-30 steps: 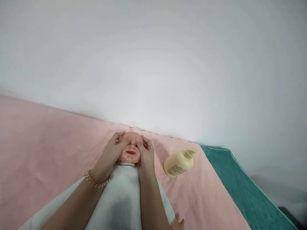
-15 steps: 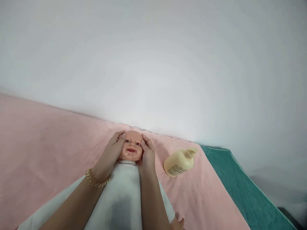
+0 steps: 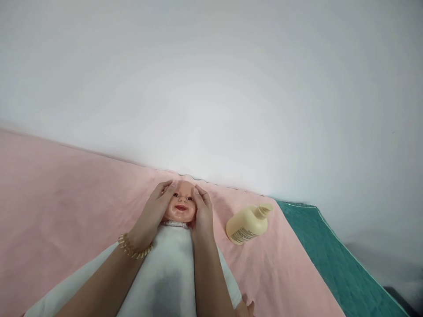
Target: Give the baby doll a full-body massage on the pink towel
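A baby doll [image 3: 181,214] in a white outfit lies face up, its smiling face toward me. My left hand [image 3: 157,206] cups one side of its head, with the thumb at the brow and the fingers curled round the side. On the opposite side, my right hand [image 3: 202,213] holds the head the same way, thumb by the temple. The doll's head sits between both palms, and my fingertips are partly hidden behind it. My forearms lie over the white outfit [image 3: 165,273], which has a grey shadow or patch low in view. One small doll hand [image 3: 246,307] shows at the bottom.
A pale yellow pump bottle [image 3: 246,224] with a printed label stands to the right of the doll. Beneath everything is a pink cloth [image 3: 82,189], with a green quilted cover [image 3: 333,251] at the right. A white wall [image 3: 211,88] rises behind.
My thumbs have shifted very slightly upward on the doll's brow and temple. The doll and the bottle keep their places.
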Demonstrator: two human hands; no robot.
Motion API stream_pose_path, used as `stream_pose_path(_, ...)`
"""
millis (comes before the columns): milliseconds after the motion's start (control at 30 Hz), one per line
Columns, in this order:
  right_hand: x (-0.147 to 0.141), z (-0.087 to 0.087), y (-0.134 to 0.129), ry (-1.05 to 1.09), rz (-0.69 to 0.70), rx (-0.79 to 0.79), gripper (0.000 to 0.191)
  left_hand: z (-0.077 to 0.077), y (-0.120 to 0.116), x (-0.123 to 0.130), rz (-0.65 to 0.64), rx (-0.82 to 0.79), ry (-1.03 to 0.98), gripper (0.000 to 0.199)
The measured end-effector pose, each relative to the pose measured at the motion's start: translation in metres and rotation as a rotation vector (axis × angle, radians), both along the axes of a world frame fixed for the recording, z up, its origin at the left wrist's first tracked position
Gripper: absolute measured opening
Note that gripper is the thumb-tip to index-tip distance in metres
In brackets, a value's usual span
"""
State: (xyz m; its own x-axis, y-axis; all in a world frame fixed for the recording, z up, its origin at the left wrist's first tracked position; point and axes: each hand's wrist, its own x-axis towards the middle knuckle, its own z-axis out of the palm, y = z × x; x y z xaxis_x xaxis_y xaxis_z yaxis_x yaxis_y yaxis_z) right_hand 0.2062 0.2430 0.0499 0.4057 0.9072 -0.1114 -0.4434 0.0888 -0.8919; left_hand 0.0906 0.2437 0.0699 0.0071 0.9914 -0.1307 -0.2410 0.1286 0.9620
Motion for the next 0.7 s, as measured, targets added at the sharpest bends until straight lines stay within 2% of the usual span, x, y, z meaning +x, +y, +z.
stream_pose_path(200,0.005,-0.012,0.004,-0.146,0.002,-0.013,0.053,0.010,0.000,-0.001,0.002,-0.089,-0.008,0.063)
stream_pose_path(433,0.006,-0.013,0.006,-0.183,-0.026,-0.031,0.048,0.010,0.000,-0.001,0.005,-0.109,0.004,0.058)
stream_pose_path(700,0.003,-0.005,0.001,-0.028,0.001,-0.035,0.039,-0.001,0.002,0.000,-0.003,-0.065,-0.076,0.061)
